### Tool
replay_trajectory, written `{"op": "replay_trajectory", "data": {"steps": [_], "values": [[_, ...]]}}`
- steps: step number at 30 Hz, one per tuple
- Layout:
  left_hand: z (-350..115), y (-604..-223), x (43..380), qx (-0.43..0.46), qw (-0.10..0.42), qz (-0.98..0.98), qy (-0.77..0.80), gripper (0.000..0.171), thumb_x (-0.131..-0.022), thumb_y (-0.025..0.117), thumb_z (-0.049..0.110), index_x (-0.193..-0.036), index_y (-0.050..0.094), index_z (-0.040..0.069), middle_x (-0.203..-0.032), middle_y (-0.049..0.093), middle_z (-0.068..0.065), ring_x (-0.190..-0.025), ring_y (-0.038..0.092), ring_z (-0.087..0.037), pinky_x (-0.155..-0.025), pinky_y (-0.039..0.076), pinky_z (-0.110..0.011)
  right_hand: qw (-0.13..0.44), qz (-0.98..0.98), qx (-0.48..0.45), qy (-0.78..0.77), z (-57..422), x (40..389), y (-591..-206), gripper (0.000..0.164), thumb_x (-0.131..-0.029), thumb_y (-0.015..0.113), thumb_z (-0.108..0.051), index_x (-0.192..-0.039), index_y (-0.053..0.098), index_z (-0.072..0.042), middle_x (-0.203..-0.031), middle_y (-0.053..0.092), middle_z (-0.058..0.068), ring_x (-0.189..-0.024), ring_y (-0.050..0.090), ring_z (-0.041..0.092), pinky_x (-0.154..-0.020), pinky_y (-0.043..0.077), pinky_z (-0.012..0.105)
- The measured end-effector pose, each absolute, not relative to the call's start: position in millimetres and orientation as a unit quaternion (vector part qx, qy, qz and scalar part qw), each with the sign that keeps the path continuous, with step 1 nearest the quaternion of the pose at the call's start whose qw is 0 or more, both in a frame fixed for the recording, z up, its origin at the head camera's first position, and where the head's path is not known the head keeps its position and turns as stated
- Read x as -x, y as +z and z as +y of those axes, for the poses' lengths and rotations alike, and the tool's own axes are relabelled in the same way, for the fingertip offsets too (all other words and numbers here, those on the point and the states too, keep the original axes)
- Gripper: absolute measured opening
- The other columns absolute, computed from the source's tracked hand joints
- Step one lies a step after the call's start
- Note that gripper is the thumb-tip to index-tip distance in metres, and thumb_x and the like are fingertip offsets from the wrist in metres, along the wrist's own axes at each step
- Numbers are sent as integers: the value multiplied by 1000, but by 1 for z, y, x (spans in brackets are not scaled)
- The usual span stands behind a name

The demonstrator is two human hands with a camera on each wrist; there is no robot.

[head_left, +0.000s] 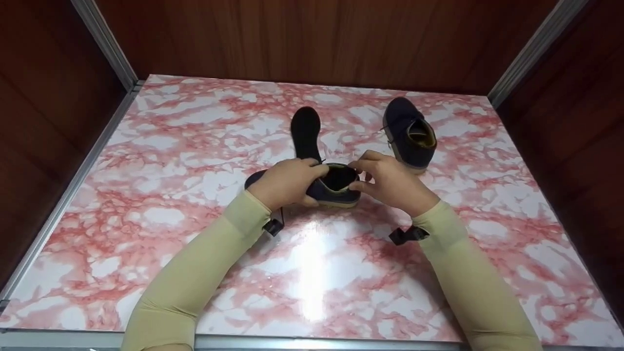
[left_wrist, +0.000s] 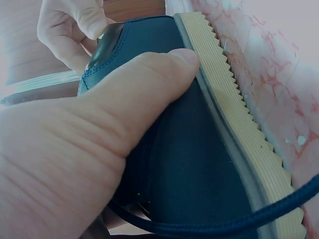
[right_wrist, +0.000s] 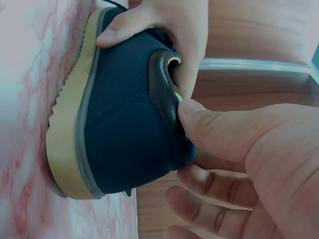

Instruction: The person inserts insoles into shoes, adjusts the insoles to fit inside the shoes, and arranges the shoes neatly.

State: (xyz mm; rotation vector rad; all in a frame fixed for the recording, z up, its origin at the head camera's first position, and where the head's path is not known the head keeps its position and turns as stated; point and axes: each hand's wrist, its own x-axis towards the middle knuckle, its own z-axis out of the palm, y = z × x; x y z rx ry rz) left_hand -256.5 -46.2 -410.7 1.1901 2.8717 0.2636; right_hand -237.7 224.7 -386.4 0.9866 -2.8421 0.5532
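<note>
Across most of the frame, a red-and-white table [head_left: 146, 214] forms the working surface, bearing everything handled. At centre, the dark blue shoe [head_left: 334, 195] lies sole downward with its toe to the left and heel to the right, an orientation that presents its opening to the right hand. At upper right, the second shoe [head_left: 400, 124] sits apart, toe toward the top of the frame, presumably set there to leave the middle free. Left of centre, the left hand [head_left: 287, 183] grips the shoe across its midfoot, thumb on the near side, probably to hold it steady. Right of centre, the right hand [head_left: 387, 180] pinches the rim at the heel, its other fingers free, as if to control the opening. At upper centre lies a black insole [head_left: 305, 131], its lower end at the left hand, likely kept within reach. The right-wrist view shows a glossy collar [right_wrist: 162, 89] under the right thumb; at lower right of the left-wrist view, a lace [left_wrist: 249, 222] hangs loose, clear of the grip.
</note>
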Motion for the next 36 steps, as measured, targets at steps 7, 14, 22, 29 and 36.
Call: {"op": "replay_trajectory", "data": {"steps": [7, 14, 22, 29, 36], "values": [[-47, -413, 255, -377, 11, 922, 89, 62, -90, 90, 46, -137, 62, 18, -135, 68, -10, -104, 76, -37, -94, 63, -55, 16, -931, -316, 182, 223, 235, -385, 45, -103, 78, -25, -143, 72, -5, -123, 71, 13, -98, 73, 26, -83, 63, 40], [-47, -411, 255, -384, 7, 919, 90, 59, -91, 90, 45, -135, 62, 17, -132, 69, -10, -101, 75, -36, -92, 63, -54, 58, -923, -331, 186, 223, 233, -383, 26, -100, 83, -19, -123, 79, -9, -120, 74, 10, -101, 76, 31, -88, 65, 43], [-47, -409, 256, -395, 0, 915, 81, 61, -91, 90, 48, -135, 61, 17, -132, 69, -11, -99, 75, -35, -91, 64, -53, 111, -911, -355, 177, 218, 232, -386, 10, -94, 87, -14, -104, 84, -12, -115, 75, 7, -99, 78, 24, -86, 66, 39], [-47, -411, 257, -387, 7, 918, 85, 61, -90, 90, 48, -134, 61, 18, -131, 69, -10, -100, 75, -35, -91, 63, -54, 115, -914, -355, 160, 215, 231, -388, 9, -96, 86, -15, -104, 88, -11, -117, 77, 6, -100, 80, 22, -86, 67, 38], [-47, -412, 255, -388, -2, 917, 89, 59, -91, 89, 49, -132, 62, 17, -129, 70, -10, -98, 75, -34, -89, 63, -53, 81, -925, -350, 120, 208, 227, -391, 13, -103, 78, -20, -105, 86, -10, -113, 81, 5, -99, 80, 24, -86, 66, 42]]}}
